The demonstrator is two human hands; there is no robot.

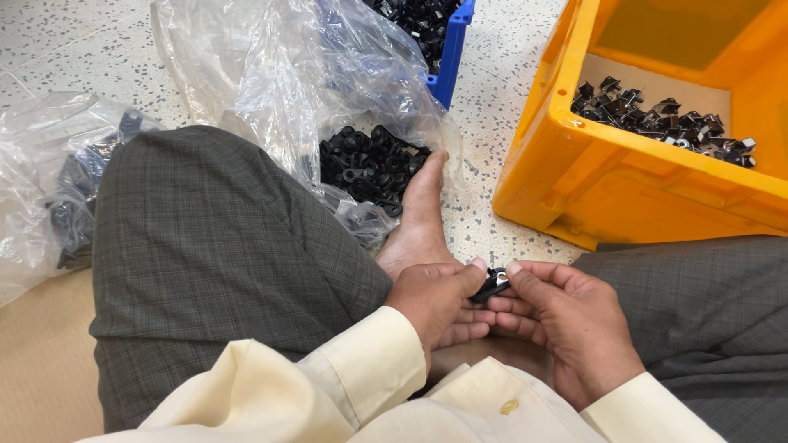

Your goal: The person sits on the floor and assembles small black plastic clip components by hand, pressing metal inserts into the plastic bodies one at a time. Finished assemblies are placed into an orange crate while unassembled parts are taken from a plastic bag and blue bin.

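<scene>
A small black plastic part with a bit of shiny metal (492,284) is pinched between both thumbs and forefingers low in the middle of the view. My left hand (435,299) grips its left side and my right hand (566,316) its right side, fingers curled under. Both hands rest above my lap, between my knees in grey checked trousers, just behind my bare foot (420,215).
A clear plastic bag (279,74) lies open on the speckled floor with a heap of black parts (369,162). An orange crate (574,156) at right holds several black-and-metal pieces (657,115). A blue bin (455,41) stands at the back; another bag (49,180) lies at left.
</scene>
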